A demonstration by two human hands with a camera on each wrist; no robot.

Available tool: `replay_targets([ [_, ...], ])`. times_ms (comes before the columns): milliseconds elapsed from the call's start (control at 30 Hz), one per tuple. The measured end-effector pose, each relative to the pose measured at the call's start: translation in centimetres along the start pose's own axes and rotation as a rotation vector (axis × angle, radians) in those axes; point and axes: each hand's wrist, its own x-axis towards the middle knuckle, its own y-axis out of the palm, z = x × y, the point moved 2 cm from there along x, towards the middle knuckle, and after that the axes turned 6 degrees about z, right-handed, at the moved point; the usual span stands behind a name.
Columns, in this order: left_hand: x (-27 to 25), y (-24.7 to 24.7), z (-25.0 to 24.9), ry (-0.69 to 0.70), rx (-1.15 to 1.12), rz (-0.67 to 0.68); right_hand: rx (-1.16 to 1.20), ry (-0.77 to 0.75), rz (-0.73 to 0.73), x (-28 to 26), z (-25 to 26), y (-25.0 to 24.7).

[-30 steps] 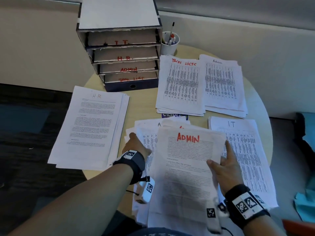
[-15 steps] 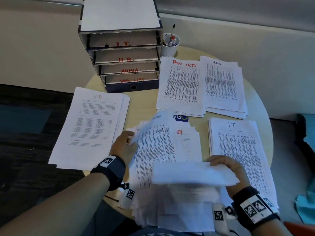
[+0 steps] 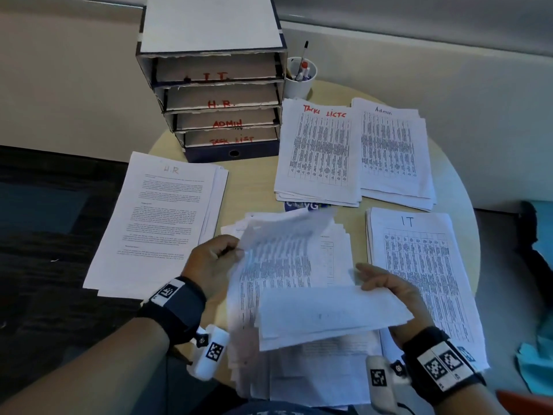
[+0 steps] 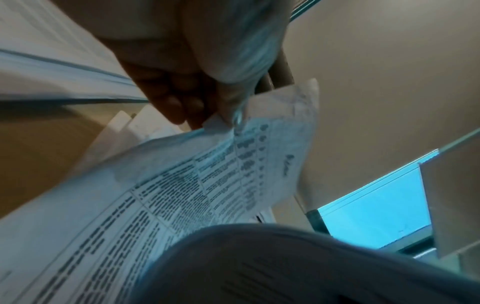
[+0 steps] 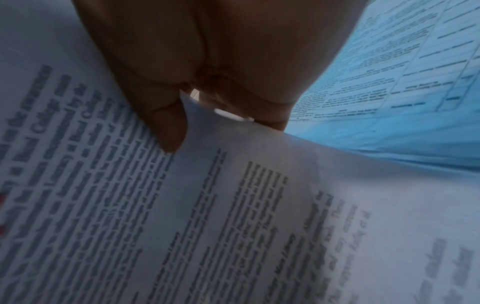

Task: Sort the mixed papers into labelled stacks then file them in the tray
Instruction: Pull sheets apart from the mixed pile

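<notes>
A mixed pile of papers (image 3: 338, 253) lies at the near middle of the round table (image 3: 251, 193). My left hand (image 3: 214, 259) pinches the left edge of a table-printed sheet (image 3: 278, 259) and lifts it off the pile; the same sheet (image 4: 182, 185) fills the left wrist view below my left hand (image 4: 187, 107). My right hand (image 3: 386, 286) grips a folded-back bundle of text pages (image 3: 329, 316), seen close in the right wrist view as text pages (image 5: 207, 205) pinched by my right hand (image 5: 221, 115). The four-slot filing tray (image 3: 221, 109) stands at the back, labelled I.T., H.R., ADMIN and TASK LIST.
Labelled stacks surround the pile: H.R. stack (image 3: 158, 223) at left, Task Lists stack (image 3: 320, 151) and Admin stack (image 3: 395, 154) at the back right, IT stack (image 3: 425, 280) at right. A white pen cup (image 3: 300, 77) stands beside the tray. Dark floor lies left of the table.
The ADMIN-headed pages that lay flat on top have been folded back toward me by my right hand. My left hand has lifted a table-printed sheet off the pile's left side.
</notes>
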Motion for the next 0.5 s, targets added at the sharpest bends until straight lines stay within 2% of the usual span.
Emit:
replay_targets([
  [100, -0.5, 0.5, -0.4, -0.015, -0.068, 0.226, 0.019, -0.042, 0.056, 0.7, -0.3, -0.1],
  [167, -0.7, 0.4, -0.2, -0.039, -0.055, 0.316, -0.015, -0.071, 0.054, 0.7, -0.1, 0.2],
  [333, -0.4, 0.2, 0.0, -0.066, -0.064, 0.377, -0.124, -0.111, 0.068, 0.3, 1.0, 2.0],
  [433, 0.1, 0.3, 0.5, -0.13, -0.176, 0.442, -0.051, -0.044, 0.014, 1.3, 0.8, 2.9],
  [500, 0.1, 0.7, 0.2, -0.18, -0.316, 0.483, -0.217, -0.02, -0.001, 2.4, 0.9, 2.9],
])
